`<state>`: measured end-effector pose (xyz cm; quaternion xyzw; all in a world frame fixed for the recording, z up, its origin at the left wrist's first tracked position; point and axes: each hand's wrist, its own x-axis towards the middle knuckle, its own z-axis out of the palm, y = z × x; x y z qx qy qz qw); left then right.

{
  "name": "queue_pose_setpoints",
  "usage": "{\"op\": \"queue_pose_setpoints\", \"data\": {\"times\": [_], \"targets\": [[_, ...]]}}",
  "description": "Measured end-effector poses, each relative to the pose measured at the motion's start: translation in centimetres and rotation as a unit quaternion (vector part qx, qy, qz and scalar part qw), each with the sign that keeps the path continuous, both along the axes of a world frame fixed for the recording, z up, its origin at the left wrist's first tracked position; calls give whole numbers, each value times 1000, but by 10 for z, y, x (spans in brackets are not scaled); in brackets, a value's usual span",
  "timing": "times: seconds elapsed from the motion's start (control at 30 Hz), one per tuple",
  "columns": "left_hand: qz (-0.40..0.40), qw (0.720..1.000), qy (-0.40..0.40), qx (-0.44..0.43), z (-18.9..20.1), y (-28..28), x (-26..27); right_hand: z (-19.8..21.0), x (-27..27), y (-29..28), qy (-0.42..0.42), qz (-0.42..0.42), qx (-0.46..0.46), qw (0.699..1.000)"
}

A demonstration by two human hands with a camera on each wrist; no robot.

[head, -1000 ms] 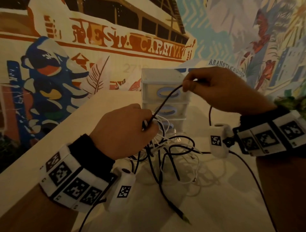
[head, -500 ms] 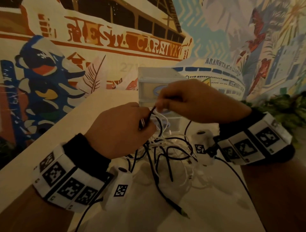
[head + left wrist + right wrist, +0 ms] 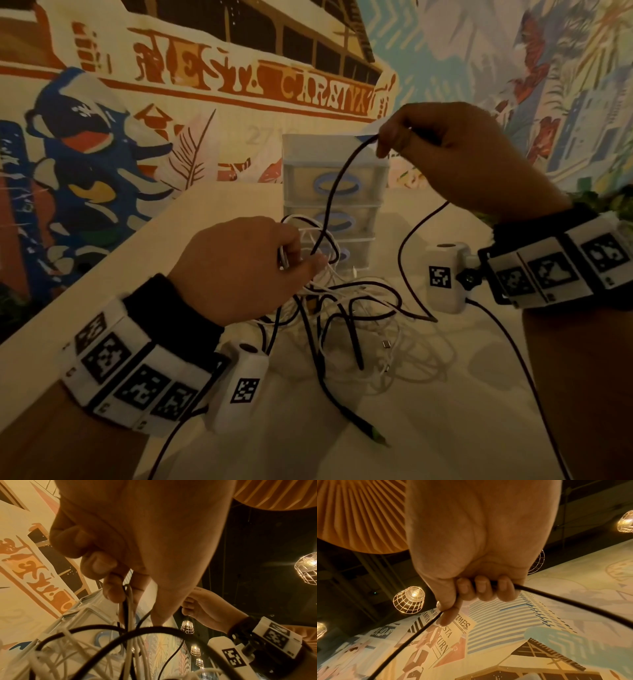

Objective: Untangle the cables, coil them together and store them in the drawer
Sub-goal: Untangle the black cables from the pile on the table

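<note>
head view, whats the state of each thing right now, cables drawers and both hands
black cable: raised from the tangle, pinched by the right hand
white cables: tangled with black ones, partly lying on the table
drawers: all three shut
left hand: grip closed on the cable bunch
right hand: grip closed on the black cable, held above the drawers

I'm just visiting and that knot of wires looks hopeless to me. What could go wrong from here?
Three possible snags, as judgement only:
1. The right hand draws the black cable up while the left hand grips the bundle; pulling harder could tighten the tangle of black and white cables.
2. Loose connector ends on the table could catch in loops.
3. The drawer unit stands right behind the tangle; a sharp tug might knock it.
</note>
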<state>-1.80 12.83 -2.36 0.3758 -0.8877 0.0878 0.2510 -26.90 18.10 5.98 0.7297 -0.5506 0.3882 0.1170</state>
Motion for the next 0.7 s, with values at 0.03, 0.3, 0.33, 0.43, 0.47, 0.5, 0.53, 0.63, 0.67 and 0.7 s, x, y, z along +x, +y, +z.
{"op": "queue_pose_setpoints", "data": {"times": [0.03, 0.3, 0.33, 0.43, 0.47, 0.5, 0.53, 0.63, 0.67, 0.7], "targets": [[13, 1000, -12, 4, -1, -1, 0, 0, -2, 1, -9, -1, -5, 1000], [27, 999, -12, 24, -4, 6, -4, 1, 19, 7, -3, 148, 57, 987], [16, 1000, -9, 18, -5, 5, -5, 0, 22, 7, 0, 157, 61, 986], [1, 1000, 7, -7, -7, 1, -5, -3, 21, 3, 12, 108, 58, 992], [1, 1000, 16, -12, -7, -2, -5, -4, 18, 2, 21, 80, 60, 995], [-1, 1000, 24, -18, -6, -3, -5, -5, 13, 0, 32, 53, 71, 996], [-7, 999, 34, -25, -5, -3, -5, -6, 8, -1, 46, 26, 92, 994], [-28, 997, 67, -41, -2, -3, -7, -8, 0, -2, 54, -11, 150, 987], [-31, 996, 73, -47, -1, -2, -7, -8, 1, -2, 42, -6, 157, 987], [-30, 995, 76, -56, -1, -1, -8, -8, 4, -1, 31, 3, 157, 987]]}}
